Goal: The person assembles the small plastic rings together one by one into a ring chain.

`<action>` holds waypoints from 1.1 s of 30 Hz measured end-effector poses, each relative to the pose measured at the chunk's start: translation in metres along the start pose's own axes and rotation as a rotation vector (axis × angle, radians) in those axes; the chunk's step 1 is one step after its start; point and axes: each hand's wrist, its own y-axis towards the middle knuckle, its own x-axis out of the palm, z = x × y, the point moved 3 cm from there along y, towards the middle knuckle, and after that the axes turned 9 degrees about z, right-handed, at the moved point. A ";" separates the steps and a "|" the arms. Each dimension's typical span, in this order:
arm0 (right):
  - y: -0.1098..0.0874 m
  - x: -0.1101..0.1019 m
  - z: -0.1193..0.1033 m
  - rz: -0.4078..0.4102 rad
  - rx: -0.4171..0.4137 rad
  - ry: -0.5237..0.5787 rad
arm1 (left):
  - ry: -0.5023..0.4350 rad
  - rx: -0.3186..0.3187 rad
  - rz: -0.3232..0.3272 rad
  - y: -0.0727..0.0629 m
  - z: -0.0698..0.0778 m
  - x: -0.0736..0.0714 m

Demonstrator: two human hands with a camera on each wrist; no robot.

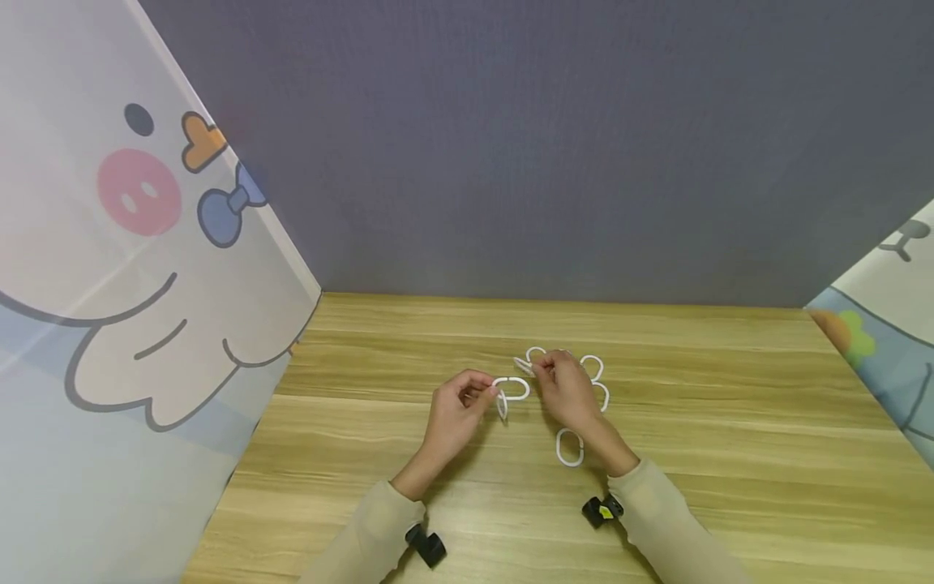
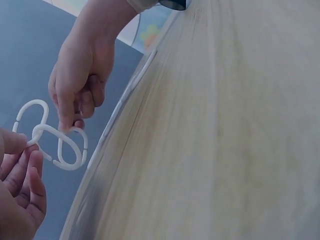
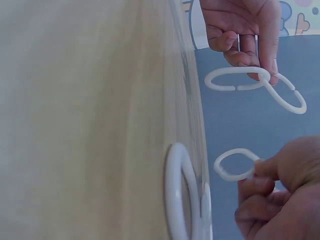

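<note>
Left hand (image 1: pixel 458 412) pinches two linked white rings (image 3: pixel 264 76) above the wooden table (image 1: pixel 350 454). Right hand (image 1: pixel 571 395), just apart from it, pinches another ring (image 3: pixel 235 178); loose rings (image 3: pixel 173 200) lie on the table nearby

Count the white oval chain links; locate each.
At least 7: two interlocked links in the left hand, one in the right hand; on the tabletop, one beyond that hand, two to its right, one beside its wrist. It may hide more.
</note>
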 end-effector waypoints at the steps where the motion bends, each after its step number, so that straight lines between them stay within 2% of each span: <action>1: -0.001 -0.001 0.000 -0.006 0.026 0.028 | -0.001 0.001 0.000 0.000 -0.001 0.000; 3: -0.002 -0.003 0.002 -0.005 0.074 0.103 | 0.000 0.000 -0.002 0.000 -0.001 0.000; 10: -0.011 -0.005 0.001 0.030 0.235 0.478 | 0.000 0.009 -0.006 0.000 -0.003 0.002; 13: -0.014 -0.004 0.000 0.051 0.289 0.575 | 0.002 0.007 -0.008 0.000 -0.003 0.002; 22: -0.020 -0.008 -0.001 0.135 0.316 0.676 | 0.001 0.003 -0.021 -0.001 -0.006 0.002; 27: -0.020 -0.010 -0.006 0.138 0.301 0.677 | 0.003 0.012 -0.020 -0.001 -0.005 0.001; 33: -0.021 -0.016 -0.010 0.186 0.298 0.702 | 0.012 0.022 -0.028 -0.001 -0.004 0.001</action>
